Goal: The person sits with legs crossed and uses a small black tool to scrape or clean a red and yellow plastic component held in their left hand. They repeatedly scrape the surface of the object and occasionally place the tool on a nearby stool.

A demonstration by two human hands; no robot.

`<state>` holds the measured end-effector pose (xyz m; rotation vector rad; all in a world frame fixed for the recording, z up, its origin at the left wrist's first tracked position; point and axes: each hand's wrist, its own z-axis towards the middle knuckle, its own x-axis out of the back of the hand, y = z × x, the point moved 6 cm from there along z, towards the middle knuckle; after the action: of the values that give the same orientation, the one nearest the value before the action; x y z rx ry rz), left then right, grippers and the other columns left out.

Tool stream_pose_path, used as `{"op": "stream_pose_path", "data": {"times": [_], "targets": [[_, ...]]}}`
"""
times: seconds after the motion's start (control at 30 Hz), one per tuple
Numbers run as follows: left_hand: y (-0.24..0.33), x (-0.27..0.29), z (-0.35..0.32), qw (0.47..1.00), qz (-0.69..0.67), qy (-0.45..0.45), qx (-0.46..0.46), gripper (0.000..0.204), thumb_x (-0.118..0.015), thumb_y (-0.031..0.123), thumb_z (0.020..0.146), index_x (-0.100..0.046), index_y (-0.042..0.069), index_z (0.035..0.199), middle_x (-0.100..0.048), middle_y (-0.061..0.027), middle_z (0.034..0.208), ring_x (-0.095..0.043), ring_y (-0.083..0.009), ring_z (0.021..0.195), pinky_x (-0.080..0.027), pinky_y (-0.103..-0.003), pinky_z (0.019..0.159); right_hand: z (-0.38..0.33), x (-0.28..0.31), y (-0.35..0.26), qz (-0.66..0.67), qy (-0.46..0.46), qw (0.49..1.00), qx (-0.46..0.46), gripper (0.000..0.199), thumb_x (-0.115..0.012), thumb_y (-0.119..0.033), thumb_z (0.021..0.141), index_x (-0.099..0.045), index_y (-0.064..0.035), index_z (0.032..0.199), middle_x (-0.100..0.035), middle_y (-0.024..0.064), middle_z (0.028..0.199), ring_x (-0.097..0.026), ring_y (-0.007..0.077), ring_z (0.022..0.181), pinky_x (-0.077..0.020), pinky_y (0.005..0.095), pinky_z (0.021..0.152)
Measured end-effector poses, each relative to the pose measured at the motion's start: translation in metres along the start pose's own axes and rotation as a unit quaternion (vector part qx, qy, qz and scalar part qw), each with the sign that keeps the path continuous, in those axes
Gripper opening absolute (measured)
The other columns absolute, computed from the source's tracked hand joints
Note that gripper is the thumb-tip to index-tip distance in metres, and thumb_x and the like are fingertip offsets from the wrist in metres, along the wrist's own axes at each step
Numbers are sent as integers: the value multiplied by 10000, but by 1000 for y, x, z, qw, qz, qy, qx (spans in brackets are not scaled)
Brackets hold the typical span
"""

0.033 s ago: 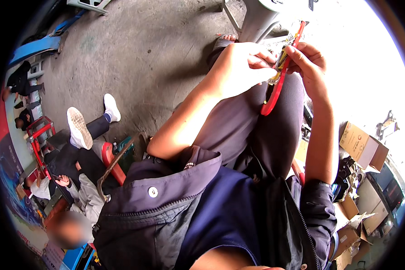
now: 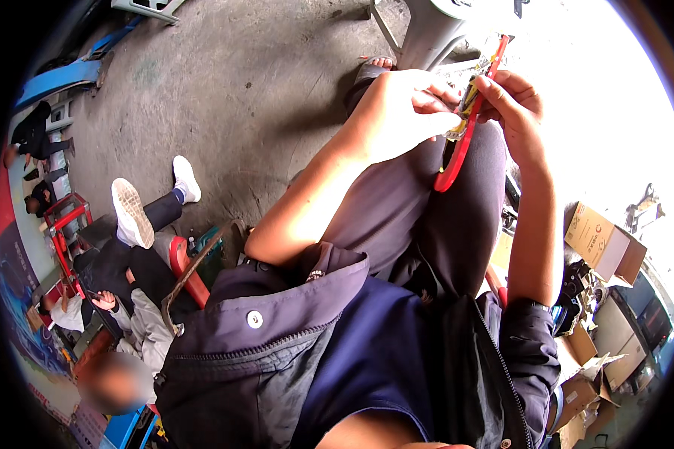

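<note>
Over my knees I hold a long, thin, curved red strip (image 2: pixel 465 147), tilted with its far end up to the right. Yellow, clear and dark small parts (image 2: pixel 468 97) run along its left side; their kind is too small to make out. My left hand (image 2: pixel 416 108) is closed at these parts, with thumb and fingers pinched at the piece's left side. On the right side, my right hand (image 2: pixel 513 105) grips the red strip between thumb and fingers. The fingertips of both hands partly hide the piece.
A grey plastic stool (image 2: pixel 430 34) stands just beyond my hands. Cardboard boxes (image 2: pixel 595 239) and mixed parts lie at the right. A person in white shoes (image 2: pixel 132 213) sits at the left, near a red metal frame (image 2: pixel 67 224). Blue metal equipment (image 2: pixel 60 81) stands at far left.
</note>
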<state>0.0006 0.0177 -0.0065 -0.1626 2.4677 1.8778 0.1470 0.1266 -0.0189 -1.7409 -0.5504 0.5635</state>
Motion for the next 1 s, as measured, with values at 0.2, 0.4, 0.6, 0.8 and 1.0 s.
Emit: {"op": "stream_pose_path", "data": {"times": [0.2,0.4,0.6,0.8,1.0], "targets": [[-9,-6,1,996,21,41,-80,233,-668,-30,863,-623,-86,1084,-717,-157,923,-702,-183,854,-573,-293,791,0,-3,-2,-15,13,1000,-18,218,-710,-244,904,-678,-34,950,-685,21,795,-652,74,690,-515,220,605],[-14,-16,6,993,-111,32,-39,226,-660,-19,866,-615,-96,1074,-716,-158,929,-700,-180,850,-559,-284,797,5,0,-1,-4,-11,1000,7,193,-711,-243,901,-693,-54,939,-675,0,777,-627,63,689,-494,226,621],[-8,-15,18,993,-116,13,-10,238,-623,94,935,-615,-86,1091,-704,-141,978,-684,-173,908,-550,-281,802,15,-5,2,-2,-32,999,31,187,-714,-242,899,-708,-57,922,-662,-18,785,-594,44,722,-468,210,625],[-17,-16,35,982,-188,9,8,164,-650,22,896,-609,-83,1015,-693,-145,924,-692,-180,837,-554,-279,789,104,104,25,-158,178,970,50,445,-683,-443,897,-642,-20,1029,-666,80,865,-621,131,748,-532,266,664],[8,-7,41,990,-137,39,22,221,-662,11,883,-590,-73,1074,-682,-116,920,-671,-158,821,-545,-268,760,235,218,73,-271,319,908,-5,493,-712,-479,859,-631,-16,1008,-643,91,842,-621,160,768,-549,306,639]]}}
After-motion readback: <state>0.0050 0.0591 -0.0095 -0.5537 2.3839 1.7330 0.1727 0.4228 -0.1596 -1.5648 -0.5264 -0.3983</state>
